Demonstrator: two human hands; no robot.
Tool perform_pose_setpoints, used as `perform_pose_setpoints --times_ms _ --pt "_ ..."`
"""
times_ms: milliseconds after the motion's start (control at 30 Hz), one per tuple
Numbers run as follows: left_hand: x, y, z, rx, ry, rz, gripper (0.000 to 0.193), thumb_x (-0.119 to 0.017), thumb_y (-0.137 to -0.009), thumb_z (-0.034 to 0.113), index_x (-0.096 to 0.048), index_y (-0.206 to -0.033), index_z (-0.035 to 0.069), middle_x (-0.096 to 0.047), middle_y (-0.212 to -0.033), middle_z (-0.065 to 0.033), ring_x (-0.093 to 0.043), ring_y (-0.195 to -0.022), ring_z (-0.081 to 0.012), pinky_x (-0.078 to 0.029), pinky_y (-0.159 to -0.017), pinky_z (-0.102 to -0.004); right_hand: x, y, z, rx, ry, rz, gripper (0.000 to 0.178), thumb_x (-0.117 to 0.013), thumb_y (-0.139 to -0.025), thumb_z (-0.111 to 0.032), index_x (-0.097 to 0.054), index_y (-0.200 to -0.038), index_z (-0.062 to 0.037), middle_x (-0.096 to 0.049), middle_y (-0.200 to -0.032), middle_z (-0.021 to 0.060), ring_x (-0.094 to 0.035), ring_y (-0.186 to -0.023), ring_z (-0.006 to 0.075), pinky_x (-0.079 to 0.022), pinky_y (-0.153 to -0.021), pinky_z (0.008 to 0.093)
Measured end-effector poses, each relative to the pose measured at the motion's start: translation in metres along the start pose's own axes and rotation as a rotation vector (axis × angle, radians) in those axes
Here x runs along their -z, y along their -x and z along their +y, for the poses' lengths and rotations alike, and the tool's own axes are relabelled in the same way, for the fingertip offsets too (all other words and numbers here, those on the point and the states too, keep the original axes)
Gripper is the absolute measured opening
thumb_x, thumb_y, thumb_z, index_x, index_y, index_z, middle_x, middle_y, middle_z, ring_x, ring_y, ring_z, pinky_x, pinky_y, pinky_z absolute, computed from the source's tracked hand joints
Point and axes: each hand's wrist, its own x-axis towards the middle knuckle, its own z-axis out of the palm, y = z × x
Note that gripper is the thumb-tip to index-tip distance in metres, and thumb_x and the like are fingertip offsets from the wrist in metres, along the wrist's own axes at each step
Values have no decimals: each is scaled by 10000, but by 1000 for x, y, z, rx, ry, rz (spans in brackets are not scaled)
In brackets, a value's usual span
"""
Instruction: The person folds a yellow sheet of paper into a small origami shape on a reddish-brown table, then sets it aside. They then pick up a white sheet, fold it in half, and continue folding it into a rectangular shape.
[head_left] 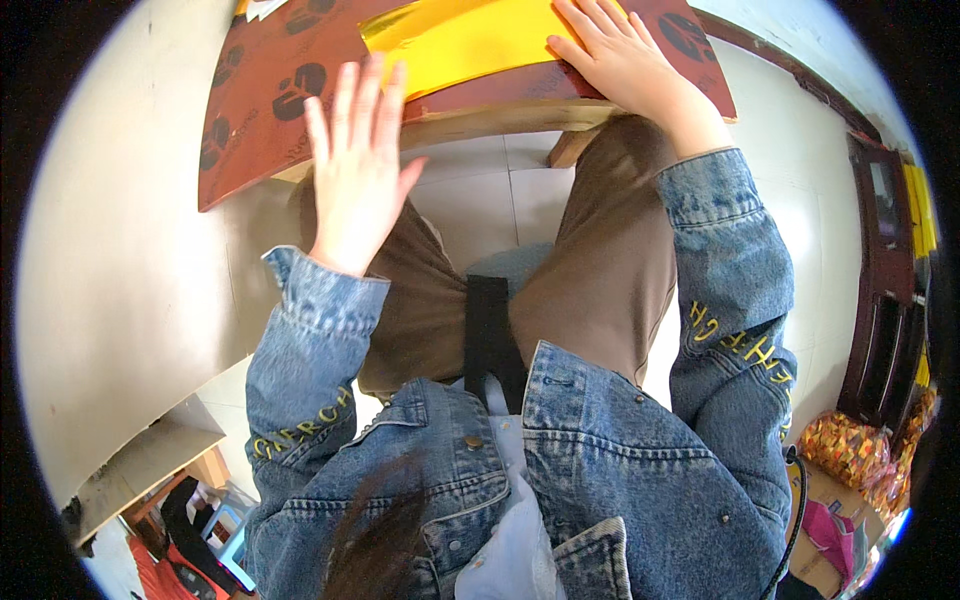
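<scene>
A shiny golden-yellow sheet [460, 50] lies on the reddish-brown board tabletop [255, 110], running off the upper edge of the view. My right hand [630, 70] rests flat across the sheet's right end, fingers stretched out. Nearer me on the left, my left hand [357, 160] is raised with its fingers spread, holding nothing. Its fingertips come close to the sheet's left part; whether they touch it I cannot tell. Both forearms wear blue denim sleeves.
The table's pale wooden front edge [500, 122] crosses above my knees. White paper [265, 8] shows at the top left. A pale wall [130, 200] stands at the left. Patterned plastic bags [845, 447] lie at lower right, near a dark door [880, 290].
</scene>
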Motion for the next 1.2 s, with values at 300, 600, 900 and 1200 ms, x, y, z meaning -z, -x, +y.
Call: perform_pose_setpoints --times_ms 300,600,900,1200 --pt "-3 -10 -5 40 203 83 427 -745 -892 128 -672 -1313 115 -642 -1409 -88 -585 -1319 -310 -446 -1140 -410 -28 1 11 -99 175 -74 578 -496 -1087 -395 -337 -1622 -246 -289 -1700 31 -185 -1583 355 -196 -1271 559" --pt "20 -5 3 79 296 130 204 -734 -884 89 -780 -1082 103 -710 -1014 -42 -678 -1018 -237 -557 -888 -354 -4 2 -17 -295 -268 396 761 -665 -1001 -419 -302 -1635 -207 -228 -1709 122 -82 -1596 387 -255 -1258 544" --pt "1 -50 15 6 419 99 129 -718 -909 121 -758 -1028 94 -719 -1013 -51 -691 -952 -271 -564 -816 -358 21 -15 -53 -54 -474 342 650 -796 -863 -365 -576 -1441 -165 -549 -1483 148 -428 -1440 401 -344 -1209 503" --pt "-10 -62 14 -53 449 142 155 -734 -891 144 -696 -1030 88 -695 -981 -85 -673 -953 -309 -561 -815 -387 14 -19 -54 -18 -585 304 323 -767 -886 -269 -733 -1166 -110 -687 -1285 103 -629 -1217 324 -478 -1083 443"
